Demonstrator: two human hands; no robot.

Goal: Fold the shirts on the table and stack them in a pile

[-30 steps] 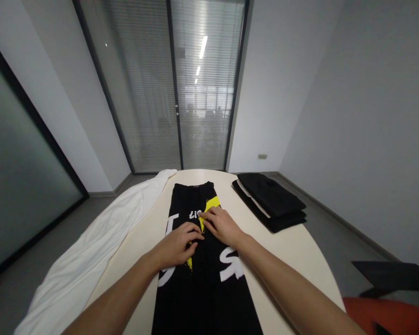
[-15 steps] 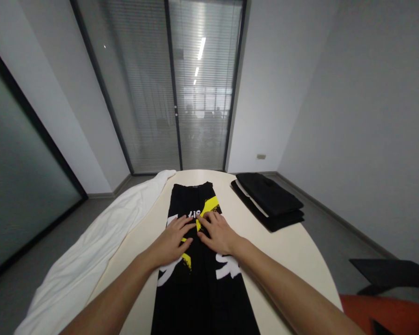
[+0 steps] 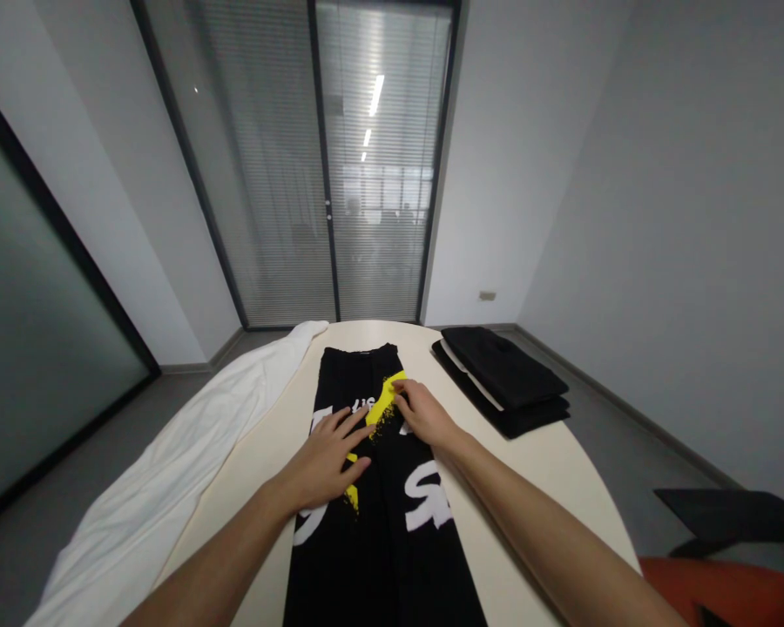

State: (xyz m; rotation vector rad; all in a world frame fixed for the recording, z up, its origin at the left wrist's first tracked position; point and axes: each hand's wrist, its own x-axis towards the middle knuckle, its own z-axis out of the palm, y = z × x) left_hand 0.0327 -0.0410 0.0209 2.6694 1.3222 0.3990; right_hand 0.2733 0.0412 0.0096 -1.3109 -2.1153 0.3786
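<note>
A black garment (image 3: 372, 557) with yellow and white print lies lengthwise in front of me, laid out as a long narrow strip. My left hand (image 3: 330, 457) rests palm down on its left half, fingers spread over the print. At its right edge, close to the yellow patch, is my right hand (image 3: 424, 414). The fingers there are bent and drawn together with the thumb, closed on the cloth. How much fabric is between them is hidden.
The pale round-ended table (image 3: 529, 496) carries a white cloth (image 3: 189, 418) draped along the left edge. Dark folded items (image 3: 503, 370) are stacked at the back right. An orange chair (image 3: 725, 592) with a black armrest (image 3: 732, 514) stands at the lower right.
My right hand has shifted right and slightly away from me, from lying flat near the middle to bent fingers at the garment's edge. My left hand stays nearly in place.
</note>
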